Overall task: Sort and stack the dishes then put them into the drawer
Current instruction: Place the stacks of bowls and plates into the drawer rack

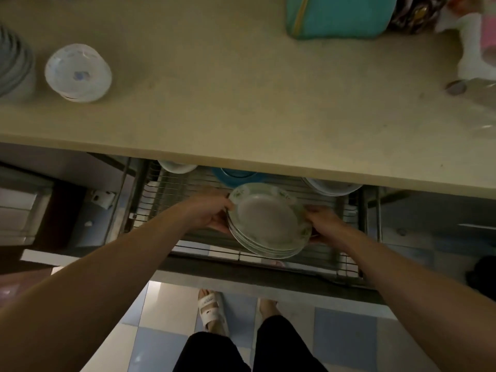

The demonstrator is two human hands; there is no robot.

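Both arms reach forward, left hand and right hand curled, gripping from opposite sides.

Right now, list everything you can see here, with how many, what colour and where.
stack of plates: several, pale with green rim pattern, held over the wire drawer
wire drawer: one, metal, pulled out under the counter
dishes in the drawer: one white at left, one blue in the middle, a white stack at right, all partly hidden by the counter edge
counter: one, beige
small bowls: a white stack, count unclear, counter left
grey dishes: a stack, far left edge
teal bag: one, counter top right
sandal: one, white, on the blue and white tiled floor
left hand: grips the stack's left side
right hand: grips the stack's right side
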